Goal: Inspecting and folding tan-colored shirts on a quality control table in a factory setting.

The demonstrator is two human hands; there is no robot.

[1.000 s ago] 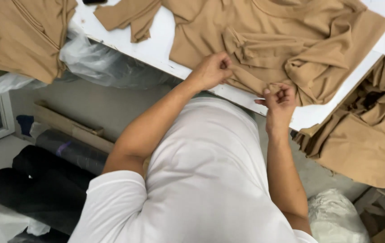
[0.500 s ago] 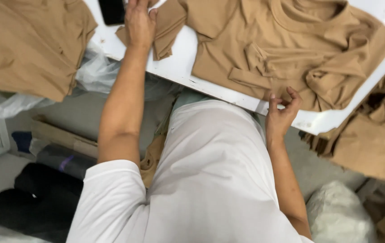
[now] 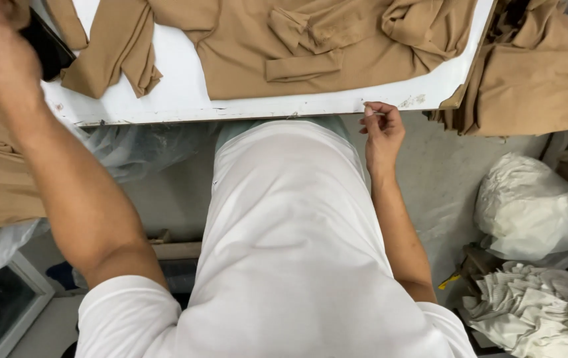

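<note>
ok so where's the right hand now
In the head view the right hand sits right of centre at the near edge of the white table, pinching something small and thin, just below the spread tan garment.

1. A flat white worktable [image 3: 184,99] with a scuffed, chipped front edge is running across the top of the view.
2. A tan knit garment [image 3: 310,46] is lying spread on it, bunching into folds toward the right end.
3. A loose tan sleeve-like piece of fabric [image 3: 115,50] is lying on the left part of the tabletop.
4. A flat black object [image 3: 48,46] is sitting at the left end of the table, partly hidden.
5. A grey concrete floor [image 3: 443,179] is showing below, with white fabric bundles [image 3: 529,205] lying on it at the right.
</note>
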